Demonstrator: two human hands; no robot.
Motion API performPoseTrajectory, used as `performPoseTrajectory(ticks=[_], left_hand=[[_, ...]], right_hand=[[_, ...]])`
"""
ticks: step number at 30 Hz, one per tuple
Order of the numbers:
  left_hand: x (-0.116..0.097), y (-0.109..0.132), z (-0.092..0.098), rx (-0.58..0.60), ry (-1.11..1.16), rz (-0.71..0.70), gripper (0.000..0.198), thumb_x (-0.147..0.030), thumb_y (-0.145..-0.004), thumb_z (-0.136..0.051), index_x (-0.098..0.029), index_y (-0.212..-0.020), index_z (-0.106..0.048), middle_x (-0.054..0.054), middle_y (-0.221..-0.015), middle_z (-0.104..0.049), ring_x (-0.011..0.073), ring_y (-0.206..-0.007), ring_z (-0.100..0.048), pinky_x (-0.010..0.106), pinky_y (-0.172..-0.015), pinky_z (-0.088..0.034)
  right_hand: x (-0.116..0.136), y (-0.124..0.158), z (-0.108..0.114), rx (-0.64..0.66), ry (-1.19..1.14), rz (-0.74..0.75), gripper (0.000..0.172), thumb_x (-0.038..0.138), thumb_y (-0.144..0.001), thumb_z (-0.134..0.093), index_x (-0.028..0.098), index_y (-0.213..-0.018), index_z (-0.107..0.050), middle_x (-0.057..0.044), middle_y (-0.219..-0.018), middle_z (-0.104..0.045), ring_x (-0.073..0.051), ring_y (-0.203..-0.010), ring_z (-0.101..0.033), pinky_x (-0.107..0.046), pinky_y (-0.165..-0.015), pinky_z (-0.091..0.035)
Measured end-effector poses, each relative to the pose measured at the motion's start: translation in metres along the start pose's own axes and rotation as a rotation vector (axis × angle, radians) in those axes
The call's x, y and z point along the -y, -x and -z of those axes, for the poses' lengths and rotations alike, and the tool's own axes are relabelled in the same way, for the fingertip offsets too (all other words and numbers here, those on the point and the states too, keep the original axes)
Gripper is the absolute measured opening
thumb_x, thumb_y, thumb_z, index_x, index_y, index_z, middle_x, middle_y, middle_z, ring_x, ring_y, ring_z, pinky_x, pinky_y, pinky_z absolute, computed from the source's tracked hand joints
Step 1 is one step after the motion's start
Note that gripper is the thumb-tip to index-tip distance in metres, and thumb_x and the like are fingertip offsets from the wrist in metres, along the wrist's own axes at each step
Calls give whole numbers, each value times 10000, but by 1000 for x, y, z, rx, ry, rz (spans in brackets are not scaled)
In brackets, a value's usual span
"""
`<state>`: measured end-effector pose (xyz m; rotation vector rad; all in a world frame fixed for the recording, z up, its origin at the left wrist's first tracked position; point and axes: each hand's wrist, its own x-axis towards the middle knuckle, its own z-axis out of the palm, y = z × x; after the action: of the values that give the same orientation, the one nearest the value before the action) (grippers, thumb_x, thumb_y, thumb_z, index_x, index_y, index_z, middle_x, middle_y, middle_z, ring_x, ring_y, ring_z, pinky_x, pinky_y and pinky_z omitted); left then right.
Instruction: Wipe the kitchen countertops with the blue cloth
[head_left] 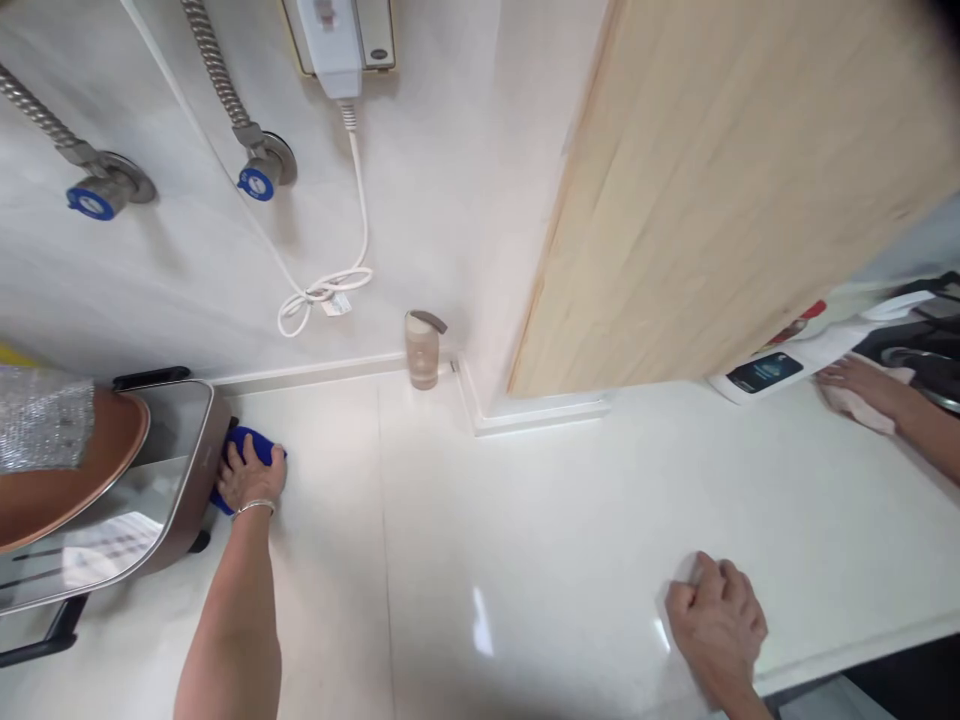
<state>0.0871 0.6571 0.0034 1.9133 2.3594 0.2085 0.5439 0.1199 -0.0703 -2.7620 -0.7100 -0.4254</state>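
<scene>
My left hand, with a bracelet at the wrist, presses a blue cloth onto the white countertop. Its fingers are bent over the cloth, right against the side of a rectangular electric pan. Inside the pan rest a brown round lid or pan and a bubble-wrapped thing. Near the counter's front edge, my right hand leans in a loose fist, with nothing visible in it.
A co-worker's hand holds a pale pink cloth beside a white bottle at the right. Against the wall stands a clear cup. Valves and a white cord are above. A wooden panel overhangs the counter.
</scene>
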Motion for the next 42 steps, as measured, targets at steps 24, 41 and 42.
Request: performPoseTrajectory(ticks=[24,41,42], left_hand=[[-197,165,-52,-64,126,-757,676,-431,-923,-463,-93,-1504,-392,195,-1605,-285,401,-1499,-165,555,-1230,-117],[-112,365,-30,14,225,-1247,709,-375,-924,-499,-237,-1568,-236,66,-1648,-209,328,-1519,-134,572,-1207,-285],[-101,375,-26,35,218,-1272,716,-384,-928,-498,-245,-1572,-217,57,-1652,-193,323,-1520,-132,564,-1210,-285]], right_hand=[[-1,-3,-10,-29,43,43,569,339,-897,-315,56,-1360,-485,-269,-1418,-440,-411,-1386,-346,-590,-1106,-316],[2,-6,-11,-85,82,73,532,292,-882,-393,41,-1342,-492,-268,-1393,-454,-400,-1356,-357,-562,-1067,-326],[2,-6,-10,-83,80,71,530,289,-882,-397,42,-1342,-492,-268,-1393,-455,-399,-1357,-357,-561,-1066,-325]])
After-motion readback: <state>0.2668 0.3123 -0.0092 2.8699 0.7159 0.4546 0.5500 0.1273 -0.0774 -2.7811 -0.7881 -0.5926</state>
